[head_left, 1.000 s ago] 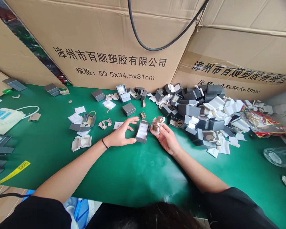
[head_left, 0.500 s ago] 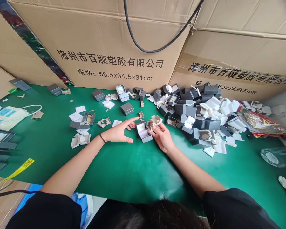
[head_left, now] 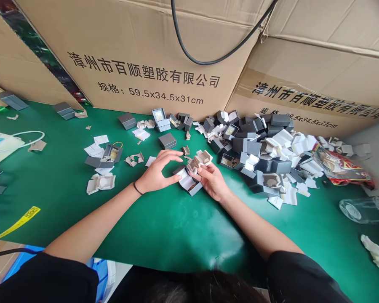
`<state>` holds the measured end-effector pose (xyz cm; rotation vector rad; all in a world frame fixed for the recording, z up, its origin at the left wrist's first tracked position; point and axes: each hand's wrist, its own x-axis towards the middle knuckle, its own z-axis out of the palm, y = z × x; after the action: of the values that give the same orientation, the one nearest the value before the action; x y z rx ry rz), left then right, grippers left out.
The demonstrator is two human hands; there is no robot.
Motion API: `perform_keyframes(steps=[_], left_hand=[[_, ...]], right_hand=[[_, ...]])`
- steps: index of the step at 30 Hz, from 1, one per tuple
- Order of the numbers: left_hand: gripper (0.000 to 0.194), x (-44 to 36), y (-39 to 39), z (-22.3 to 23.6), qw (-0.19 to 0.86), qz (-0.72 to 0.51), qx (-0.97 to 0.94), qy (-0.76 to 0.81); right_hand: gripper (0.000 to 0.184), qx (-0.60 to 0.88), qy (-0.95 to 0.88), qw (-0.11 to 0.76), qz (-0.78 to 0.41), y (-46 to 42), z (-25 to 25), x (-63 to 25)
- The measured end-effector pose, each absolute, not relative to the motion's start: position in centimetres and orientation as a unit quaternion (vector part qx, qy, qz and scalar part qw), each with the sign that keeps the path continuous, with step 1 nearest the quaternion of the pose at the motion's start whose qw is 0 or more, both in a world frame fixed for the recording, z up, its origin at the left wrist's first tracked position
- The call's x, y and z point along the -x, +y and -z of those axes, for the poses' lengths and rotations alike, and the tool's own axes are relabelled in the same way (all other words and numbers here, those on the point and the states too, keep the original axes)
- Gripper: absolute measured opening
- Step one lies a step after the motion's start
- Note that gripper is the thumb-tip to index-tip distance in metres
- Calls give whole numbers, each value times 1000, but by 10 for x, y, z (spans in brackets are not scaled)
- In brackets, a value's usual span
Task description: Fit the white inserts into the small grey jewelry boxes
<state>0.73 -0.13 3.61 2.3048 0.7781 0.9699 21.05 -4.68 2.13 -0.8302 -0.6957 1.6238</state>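
An open grey box (head_left: 189, 184) with a white lining lies on the green table (head_left: 164, 227) between my hands. My left hand (head_left: 158, 171) has a black band at the wrist, and its curled fingers grip the box's left side. My right hand (head_left: 210, 180) touches the box's right side and pinches a folded beige cardboard insert (head_left: 199, 160) just above it.
A heap of grey boxes and white cards (head_left: 265, 155) lies right of my hands. Loose boxes (head_left: 167, 140) and paper scraps (head_left: 101, 183) sit to the left. Large cardboard cartons (head_left: 145, 54) wall the back. A red bag (head_left: 341, 166) and clear plastic (head_left: 363, 209) lie far right.
My left hand, open and hovering beside the box, has closed onto its left side. My right hand has brought the beige insert down and left, closer to the box.
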Motion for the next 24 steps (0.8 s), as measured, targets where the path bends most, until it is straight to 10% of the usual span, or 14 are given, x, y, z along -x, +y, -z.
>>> perform_keyframes(steps=[10, 24], left_hand=[[5, -26, -16, -43, -14, -471, -824, 316], [8, -22, -10, -42, -52, -438, -847, 297]], right_hand=[[40, 300, -343, 510, -730, -42, -34, -196], [33, 312, -327, 519, -725, -41, -24, -196]])
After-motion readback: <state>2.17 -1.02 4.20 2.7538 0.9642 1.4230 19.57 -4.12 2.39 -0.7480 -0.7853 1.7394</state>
